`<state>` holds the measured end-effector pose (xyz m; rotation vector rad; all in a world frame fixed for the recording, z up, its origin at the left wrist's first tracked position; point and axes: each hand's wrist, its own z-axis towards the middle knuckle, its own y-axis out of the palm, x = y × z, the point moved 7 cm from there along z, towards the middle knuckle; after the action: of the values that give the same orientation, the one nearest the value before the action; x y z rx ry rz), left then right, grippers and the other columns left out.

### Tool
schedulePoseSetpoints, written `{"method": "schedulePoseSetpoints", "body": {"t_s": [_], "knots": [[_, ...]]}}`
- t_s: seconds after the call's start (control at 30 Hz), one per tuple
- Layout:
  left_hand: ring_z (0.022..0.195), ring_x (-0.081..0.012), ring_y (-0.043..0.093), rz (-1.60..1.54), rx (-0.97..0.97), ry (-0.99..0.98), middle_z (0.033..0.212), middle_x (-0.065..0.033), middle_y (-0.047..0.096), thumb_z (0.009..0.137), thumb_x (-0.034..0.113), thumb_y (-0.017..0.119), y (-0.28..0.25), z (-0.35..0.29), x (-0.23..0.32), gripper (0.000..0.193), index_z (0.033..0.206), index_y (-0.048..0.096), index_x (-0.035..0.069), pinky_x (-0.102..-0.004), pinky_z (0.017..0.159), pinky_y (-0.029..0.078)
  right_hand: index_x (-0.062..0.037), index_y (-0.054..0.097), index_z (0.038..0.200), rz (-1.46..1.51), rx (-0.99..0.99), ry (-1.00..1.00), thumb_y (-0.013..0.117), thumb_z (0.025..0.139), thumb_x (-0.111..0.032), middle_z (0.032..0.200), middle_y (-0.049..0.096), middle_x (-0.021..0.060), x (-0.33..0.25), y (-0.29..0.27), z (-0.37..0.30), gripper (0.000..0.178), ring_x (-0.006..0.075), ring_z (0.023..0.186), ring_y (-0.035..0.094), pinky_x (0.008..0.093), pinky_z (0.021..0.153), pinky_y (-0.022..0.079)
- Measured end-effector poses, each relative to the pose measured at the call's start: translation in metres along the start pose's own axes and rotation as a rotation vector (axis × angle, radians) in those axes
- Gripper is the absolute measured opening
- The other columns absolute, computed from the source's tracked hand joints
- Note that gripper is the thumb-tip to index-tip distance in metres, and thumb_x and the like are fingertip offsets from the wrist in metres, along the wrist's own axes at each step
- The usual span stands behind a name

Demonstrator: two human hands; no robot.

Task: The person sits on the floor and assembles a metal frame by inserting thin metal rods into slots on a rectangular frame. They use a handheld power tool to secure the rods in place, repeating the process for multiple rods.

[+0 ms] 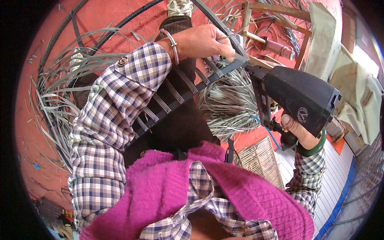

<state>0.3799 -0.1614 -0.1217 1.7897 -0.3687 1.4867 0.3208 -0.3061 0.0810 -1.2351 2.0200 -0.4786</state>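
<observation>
A dark metal frame (170,105) lies across my lap, with bands of grey flat strips wound over one bar. At its far right corner my left hand (210,42) is closed in a pinch, apparently on a thin grey strip (226,37). My right hand (298,130) is wrapped round the handle of a black staple gun (300,90). The gun's nose meets or nearly meets that corner, just beside my left fingertips. Loose ends of grey strips (60,96) fan out from the frame's left side.
Behind the gun hangs a thick bundle of grey strips (228,100). A blue hose (272,138) runs below it. At the far right stand a wooden frame (280,10) and pale cloth (324,40). A woven panel (262,162) lies on the right. Strip scraps litter the red floor (44,132).
</observation>
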Motion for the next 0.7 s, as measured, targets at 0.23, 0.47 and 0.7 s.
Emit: {"method": "schedulePoseSetpoints", "body": {"t_s": [0.23, 0.47, 0.7], "knots": [[0.055, -0.0051, 0.048, 0.234, -0.105, -0.06, 0.061, 0.001, 0.057, 0.079, 0.015, 0.062, -0.002, 0.003, 0.002, 0.016, 0.068, 0.062, 0.002, -0.0208, 0.051, 0.038, 0.0024, 0.055, 0.107, -0.141, -0.021, -0.015, 0.069, 0.076, -0.016, 0.101, 0.061, 0.0123, 0.001, 0.003, 0.001, 0.039, 0.022, 0.088, 0.059, 0.0318, 0.079, 0.045], [0.055, -0.0079, 0.053, 0.254, -0.144, -0.086, 0.06, -0.002, 0.059, 0.077, 0.015, 0.063, -0.002, 0.004, 0.011, 0.016, 0.069, 0.063, 0.001, -0.0224, 0.052, 0.041, 0.0012, 0.058, 0.104, -0.351, -0.033, -0.116, 0.069, 0.075, -0.016, 0.098, 0.062, 0.0123, -0.025, 0.006, 0.005, 0.035, 0.0244, 0.087, 0.059, 0.0333, 0.078, 0.046], [0.058, -0.0096, 0.057, 0.415, -0.128, -0.081, 0.062, -0.0044, 0.061, 0.075, 0.016, 0.062, -0.005, -0.002, 0.015, 0.017, 0.071, 0.063, 0.0, -0.0232, 0.054, 0.043, -0.001, 0.06, 0.101, -0.415, -0.051, -0.332, 0.068, 0.076, -0.013, 0.097, 0.062, 0.0112, -0.057, 0.018, 0.008, 0.029, 0.0244, 0.085, 0.06, 0.0339, 0.075, 0.047]]}}
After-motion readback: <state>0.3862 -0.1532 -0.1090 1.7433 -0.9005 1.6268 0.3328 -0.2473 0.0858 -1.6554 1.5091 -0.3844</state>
